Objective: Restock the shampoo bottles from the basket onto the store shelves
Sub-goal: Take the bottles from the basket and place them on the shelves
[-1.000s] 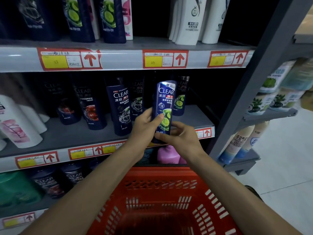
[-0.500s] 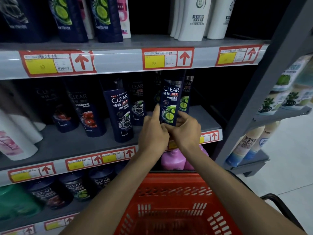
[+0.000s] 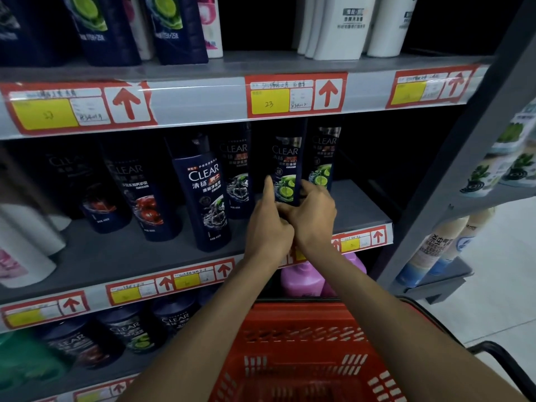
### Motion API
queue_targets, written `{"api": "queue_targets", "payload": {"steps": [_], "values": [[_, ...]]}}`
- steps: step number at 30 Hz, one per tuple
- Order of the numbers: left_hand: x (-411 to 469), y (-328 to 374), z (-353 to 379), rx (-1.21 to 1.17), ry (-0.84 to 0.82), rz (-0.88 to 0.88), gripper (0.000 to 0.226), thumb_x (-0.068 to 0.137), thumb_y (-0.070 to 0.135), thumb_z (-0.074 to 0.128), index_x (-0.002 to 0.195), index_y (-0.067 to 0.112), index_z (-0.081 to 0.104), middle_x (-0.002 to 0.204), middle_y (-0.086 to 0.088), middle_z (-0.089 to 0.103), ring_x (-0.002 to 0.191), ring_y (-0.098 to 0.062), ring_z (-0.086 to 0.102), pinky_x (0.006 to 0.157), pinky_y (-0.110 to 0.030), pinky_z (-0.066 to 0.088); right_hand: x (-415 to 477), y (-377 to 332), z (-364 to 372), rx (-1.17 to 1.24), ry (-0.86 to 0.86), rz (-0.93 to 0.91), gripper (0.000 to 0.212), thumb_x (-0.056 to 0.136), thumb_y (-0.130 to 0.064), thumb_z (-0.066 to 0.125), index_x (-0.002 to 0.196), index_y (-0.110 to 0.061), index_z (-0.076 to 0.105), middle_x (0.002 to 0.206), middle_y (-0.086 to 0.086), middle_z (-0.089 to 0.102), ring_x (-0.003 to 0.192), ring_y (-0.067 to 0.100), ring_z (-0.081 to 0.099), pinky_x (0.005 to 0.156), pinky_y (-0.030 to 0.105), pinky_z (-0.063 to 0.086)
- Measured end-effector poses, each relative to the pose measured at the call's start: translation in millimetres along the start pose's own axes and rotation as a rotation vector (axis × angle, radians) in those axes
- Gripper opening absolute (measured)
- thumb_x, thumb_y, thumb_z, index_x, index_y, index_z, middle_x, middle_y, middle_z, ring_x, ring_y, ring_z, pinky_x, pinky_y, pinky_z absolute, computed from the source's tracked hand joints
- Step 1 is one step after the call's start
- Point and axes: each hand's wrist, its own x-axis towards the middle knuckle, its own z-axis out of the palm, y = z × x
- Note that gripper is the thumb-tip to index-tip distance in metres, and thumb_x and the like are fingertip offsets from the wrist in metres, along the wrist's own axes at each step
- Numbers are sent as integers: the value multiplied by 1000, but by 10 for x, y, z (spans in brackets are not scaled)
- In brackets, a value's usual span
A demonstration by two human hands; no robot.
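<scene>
- Moved since a second ago: your lime bottle (image 3: pixel 285 169) went from the shelf's front edge to further in, under the upper shelf rail (image 3: pixel 203 100); both hands went in with it.
- Lime bottle is now upright over the right part of the middle shelf (image 3: pixel 362 210), its top in the shadow just below the rail.
- Your left hand (image 3: pixel 268 227) grips the bottle's lower left side, thumb straight up along the left edge, other fingers curled in.
- Your right hand (image 3: pixel 314 219) grips the lower right side, fingers wrapped onto the label's bottom edge.
- Both hands touch each other below the bottle and hide its base, so I can't tell whether it sits on the shelf.
- A second lime-label bottle (image 3: pixel 323 158) stands just beside it, right and slightly further back.
- To the left stands a row of dark CLEAR bottles; the charcoal-label bottle (image 3: pixel 206 198) is nearest the front edge.
- Red basket (image 3: pixel 304 343) is near you, below your forearms; its inside is mostly hidden.
- Pink bottles (image 3: pixel 301 278) sit on the shelf below, just past the basket's far rim.
- White bottles (image 3: pixel 339 24) are on the top shelf, right of centre.
</scene>
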Motion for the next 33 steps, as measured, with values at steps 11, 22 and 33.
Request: {"api": "queue_targets", "payload": {"steps": [11, 22, 33], "values": [[15, -96, -73, 3, -74, 7, 87, 98, 2, 55, 163, 41, 13, 152, 0, 49, 82, 7, 50, 70, -16, 47, -96, -6, -165, -12, -162, 65, 59, 80, -17, 85, 133, -5, 60, 126, 14, 63, 113, 31, 63, 96, 39, 52], [-661, -48, -516, 463, -154, 261, 66, 94, 32, 65, 156, 26, 40, 156, 2, 44, 141, -22, 46, 115, -44, 40, -519, -97, -1077, -206, -352, -24, 71, 82, -18, 82, 145, -14, 50, 135, 13, 55, 122, 32, 58, 100, 37, 46], [-1618, -448, -554, 776, -193, 295, 85, 91, 71, 44, 163, 37, 15, 171, -2, 17, 158, -25, 12, 127, -50, 13, -1389, 292, -1607, -475, -493, -185, 112, 65, -68, 78, 155, -20, 34, 145, 13, 42, 137, 37, 39, 111, 45, 38]]}}
